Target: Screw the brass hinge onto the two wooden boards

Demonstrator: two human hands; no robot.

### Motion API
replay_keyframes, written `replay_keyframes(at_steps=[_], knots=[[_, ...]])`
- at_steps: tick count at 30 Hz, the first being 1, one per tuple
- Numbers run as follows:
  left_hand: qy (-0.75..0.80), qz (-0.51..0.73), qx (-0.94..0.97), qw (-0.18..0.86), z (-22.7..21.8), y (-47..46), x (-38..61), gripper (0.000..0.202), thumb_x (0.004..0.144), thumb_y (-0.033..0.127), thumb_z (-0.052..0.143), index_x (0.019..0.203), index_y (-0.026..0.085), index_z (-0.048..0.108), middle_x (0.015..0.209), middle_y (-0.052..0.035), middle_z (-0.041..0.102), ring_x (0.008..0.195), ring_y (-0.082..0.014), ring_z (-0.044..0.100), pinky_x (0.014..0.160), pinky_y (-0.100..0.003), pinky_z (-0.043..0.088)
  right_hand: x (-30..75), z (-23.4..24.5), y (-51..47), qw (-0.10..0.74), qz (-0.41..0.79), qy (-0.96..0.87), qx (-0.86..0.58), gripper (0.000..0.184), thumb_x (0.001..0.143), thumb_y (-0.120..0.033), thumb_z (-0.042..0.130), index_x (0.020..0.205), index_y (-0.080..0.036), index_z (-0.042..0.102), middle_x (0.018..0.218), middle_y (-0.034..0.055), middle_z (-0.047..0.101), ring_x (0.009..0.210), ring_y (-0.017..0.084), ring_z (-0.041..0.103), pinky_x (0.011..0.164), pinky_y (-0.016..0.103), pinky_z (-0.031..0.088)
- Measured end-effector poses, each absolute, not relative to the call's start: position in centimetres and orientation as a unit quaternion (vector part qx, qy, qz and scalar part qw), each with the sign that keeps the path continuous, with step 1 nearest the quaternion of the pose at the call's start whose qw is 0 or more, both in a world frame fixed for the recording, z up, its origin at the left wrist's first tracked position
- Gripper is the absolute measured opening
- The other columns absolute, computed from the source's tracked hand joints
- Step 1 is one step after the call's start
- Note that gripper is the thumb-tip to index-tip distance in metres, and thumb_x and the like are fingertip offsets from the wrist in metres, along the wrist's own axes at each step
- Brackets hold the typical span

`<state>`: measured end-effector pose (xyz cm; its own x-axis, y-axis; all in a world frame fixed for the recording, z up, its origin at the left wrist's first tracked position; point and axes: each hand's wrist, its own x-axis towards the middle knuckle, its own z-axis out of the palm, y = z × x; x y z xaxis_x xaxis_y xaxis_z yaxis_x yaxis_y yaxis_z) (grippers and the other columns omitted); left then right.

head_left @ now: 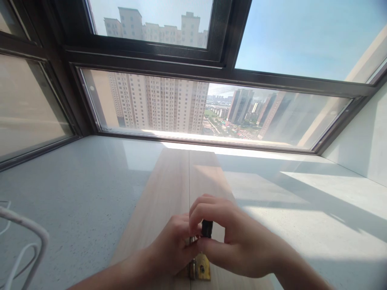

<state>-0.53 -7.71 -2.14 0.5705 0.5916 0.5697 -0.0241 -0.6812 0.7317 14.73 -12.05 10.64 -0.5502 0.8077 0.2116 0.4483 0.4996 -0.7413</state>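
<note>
My right hand [238, 235] is closed around a short black handle [207, 228], which looks like that of a screwdriver. The handle stands roughly upright, and its lower end is hidden by my thumb and fingers. Close against it, my left hand [173, 241] has its fingertips pinched together over the hinge; what they hold is hidden. A brass hinge [203, 268] lies along the seam between two pale wooden boards [169, 185]. Its right leaf shows a hole near the lower end, while my left hand covers most of the other leaf.
The boards lie lengthwise on a speckled white sill [99, 193], reaching toward the window. A dark window frame [151, 66] borders the far side. White cable-like loops [39, 231] rise at the lower left. A pale wall [356, 125] stands at the right.
</note>
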Motion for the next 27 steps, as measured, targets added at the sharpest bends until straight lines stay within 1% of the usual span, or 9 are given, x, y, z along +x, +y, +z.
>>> replay_keyframes(at_steps=[2, 5, 8, 11, 15, 18, 21, 24, 27], knots=[[0.157, 0.426, 0.817, 0.355, -1.6, -7.7, -0.6, 0.014, 0.082, 0.019, 0.058, 0.071, 0.013, 0.062, 0.071, -0.0024, 0.063, 0.067, -0.0123, 0.057, 0.065, -0.021, 0.045, 15.9, 11.6, -12.1, 0.219, 0.298, -0.852, -0.37, 0.029, 0.069, 0.001, 0.057, 0.09, -0.018, 0.063, 0.091, 0.0018, 0.063, 0.087, 0.015, 0.056, 0.077, 0.026, 0.044], [0.162, 0.408, 0.822, 0.364, -0.9, -7.9, -0.6, 0.01, 0.083, 0.016, 0.057, 0.077, 0.015, 0.065, 0.079, -0.0042, 0.066, 0.074, -0.0136, 0.059, 0.069, -0.023, 0.045, 17.0, 12.0, -11.9, 0.178, 0.289, -0.861, -0.379, 0.028, 0.08, -0.002, 0.054, 0.097, -0.021, 0.065, 0.093, 0.0009, 0.063, 0.084, 0.013, 0.057, 0.076, 0.024, 0.045], [0.179, 0.396, 0.818, 0.376, -0.9, -8.0, -0.7, 0.007, 0.08, 0.015, 0.06, 0.08, 0.016, 0.067, 0.084, -0.0051, 0.068, 0.078, -0.0154, 0.06, 0.071, -0.024, 0.045, 17.0, 11.5, -11.7, 0.175, 0.25, -0.858, -0.412, 0.013, 0.084, -0.011, 0.058, 0.09, -0.02, 0.065, 0.085, -0.0003, 0.062, 0.075, 0.011, 0.056, 0.068, 0.023, 0.043], [0.197, 0.397, 0.812, 0.38, -1.2, -7.9, -0.7, 0.01, 0.081, 0.021, 0.063, 0.073, 0.015, 0.065, 0.077, -0.005, 0.067, 0.074, -0.0156, 0.059, 0.069, -0.025, 0.043, 16.5, 11.1, -11.6, 0.17, 0.206, -0.857, -0.441, 0.003, 0.082, -0.016, 0.064, 0.082, -0.019, 0.063, 0.078, -0.0014, 0.06, 0.069, 0.011, 0.053, 0.062, 0.023, 0.039], [0.18, 0.392, 0.817, 0.382, -1.0, -7.9, -0.6, 0.019, 0.086, 0.02, 0.055, 0.069, 0.014, 0.063, 0.069, -0.0034, 0.062, 0.067, -0.0129, 0.056, 0.064, -0.024, 0.042, 16.3, 11.4, -11.8, 0.138, 0.164, -0.853, -0.476, 0.015, 0.076, -0.028, 0.072, 0.078, -0.02, 0.06, 0.074, -0.0029, 0.061, 0.065, 0.012, 0.05, 0.056, 0.023, 0.032], [0.17, 0.39, 0.816, 0.391, -0.7, -8.0, -0.7, 0.013, 0.085, 0.015, 0.055, 0.079, 0.015, 0.066, 0.077, -0.004, 0.065, 0.074, -0.0143, 0.06, 0.07, -0.024, 0.044, 16.5, 11.6, -12.0, 0.126, 0.18, -0.864, -0.453, 0.01, 0.078, -0.018, 0.065, 0.086, -0.022, 0.06, 0.081, -0.0039, 0.063, 0.069, 0.011, 0.052, 0.059, 0.022, 0.033], [0.186, 0.382, 0.814, 0.396, -0.7, -8.1, -0.7, 0.008, 0.082, 0.018, 0.062, 0.082, 0.016, 0.069, 0.079, -0.0047, 0.067, 0.079, -0.017, 0.061, 0.073, -0.026, 0.045, 16.4, 11.4, -12.1, 0.101, 0.161, -0.861, -0.471, 0.009, 0.076, -0.013, 0.061, 0.077, -0.021, 0.056, 0.072, -0.0054, 0.061, 0.063, 0.009, 0.049, 0.055, 0.022, 0.029], [0.183, 0.385, 0.792, 0.436, -0.9, -8.0, -0.7, 0.011, 0.084, 0.021, 0.062, 0.081, 0.017, 0.072, 0.077, -0.0043, 0.069, 0.074, -0.0157, 0.062, 0.069, -0.025, 0.045, 15.8, 10.9, -12.2, 0.057, 0.129, -0.869, -0.475, 0.015, 0.075, -0.02, 0.064, 0.07, -0.019, 0.05, 0.065, -0.0052, 0.059, 0.056, 0.009, 0.043, 0.05, 0.024, 0.021], [0.203, 0.427, 0.779, 0.412, -0.5, -7.6, -1.0, 0.008, 0.08, 0.019, 0.065, 0.078, 0.017, 0.073, 0.077, -0.0043, 0.07, 0.075, -0.0169, 0.063, 0.07, -0.026, 0.046, 15.6, 11.0, -12.3, 0.073, 0.107, -0.871, -0.475, 0.016, 0.08, -0.026, 0.063, 0.072, -0.02, 0.05, 0.066, -0.0047, 0.06, 0.055, 0.01, 0.044, 0.05, 0.025, 0.02]])
